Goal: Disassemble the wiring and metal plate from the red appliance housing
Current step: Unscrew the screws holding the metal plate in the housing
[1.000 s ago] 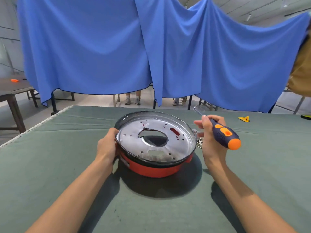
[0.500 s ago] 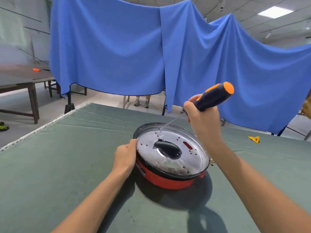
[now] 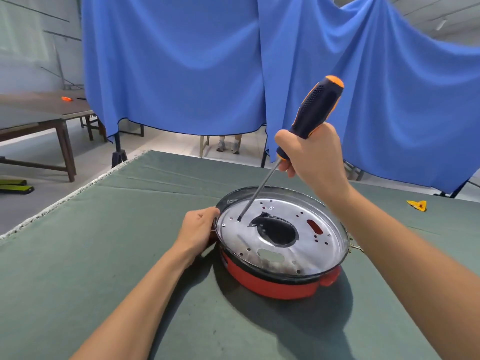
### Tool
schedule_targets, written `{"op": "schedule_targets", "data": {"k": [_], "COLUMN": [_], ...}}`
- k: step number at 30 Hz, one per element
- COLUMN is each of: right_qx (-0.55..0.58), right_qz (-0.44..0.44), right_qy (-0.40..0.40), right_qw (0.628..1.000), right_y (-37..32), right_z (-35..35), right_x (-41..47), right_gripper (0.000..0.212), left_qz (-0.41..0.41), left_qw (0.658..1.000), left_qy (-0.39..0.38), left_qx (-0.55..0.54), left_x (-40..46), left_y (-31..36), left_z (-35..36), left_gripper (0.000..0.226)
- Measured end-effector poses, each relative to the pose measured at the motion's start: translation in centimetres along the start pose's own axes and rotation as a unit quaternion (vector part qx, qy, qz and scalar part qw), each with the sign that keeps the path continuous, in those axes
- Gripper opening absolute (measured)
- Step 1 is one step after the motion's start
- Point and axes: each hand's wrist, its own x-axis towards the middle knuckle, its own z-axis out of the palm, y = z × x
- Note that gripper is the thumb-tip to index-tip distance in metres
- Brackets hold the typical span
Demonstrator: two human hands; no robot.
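on the green-covered counter, a little right of centre, the red appliance housing sits upside down so its metal plate faces up where the fasteners can be reached. the left hand curls its fingers round the housing's left rim, likely to keep the round shell from turning or sliding under the tool's push. the right hand is wrapped tightly about the lower handle of the screwdriver, held steeply tilted with the handle up and to the far right so the shaft runs down to the near left. its tip meets the plate at a small hole near the left edge, just left of the large dark central opening; whether it is seated in a screw head is too small to tell. no wiring can be made out clearly, and the plate looks still attached, so the job seems early. a small yellow scrap lies well apart at the far right.
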Motion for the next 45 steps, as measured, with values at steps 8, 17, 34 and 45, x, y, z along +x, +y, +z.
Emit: {"op": "schedule_targets", "data": {"k": [8, 17, 34, 45], "right_qx": [-0.007, -0.018, 0.005, 0.007], "right_qz": [-0.023, -0.031, -0.009, -0.019], "right_qy": [-0.02, -0.017, 0.003, 0.027], "right_qw": [1.0, 0.999, 1.0, 0.999], "right_y": [-0.1, 0.4, 1.8, 1.5], "right_z": [1.8, 1.9, 2.1, 1.6], "right_x": [-0.1, -0.5, -0.5, -0.6], "right_gripper": [0.025, 0.025, 0.025, 0.027], "left_qz": [-0.057, -0.058, -0.044, -0.043], "left_qw": [0.994, 0.995, 0.996, 0.997], "left_qy": [-0.088, -0.087, -0.077, -0.07], "left_qx": [0.017, -0.003, -0.008, 0.007], "left_x": [-0.2, -0.5, -0.5, -0.7], "left_y": [0.4, 0.3, 0.2, 0.4], "left_z": [-0.2, 0.4, 0.6, 0.6], "left_gripper": [0.03, 0.023, 0.02, 0.023]}}
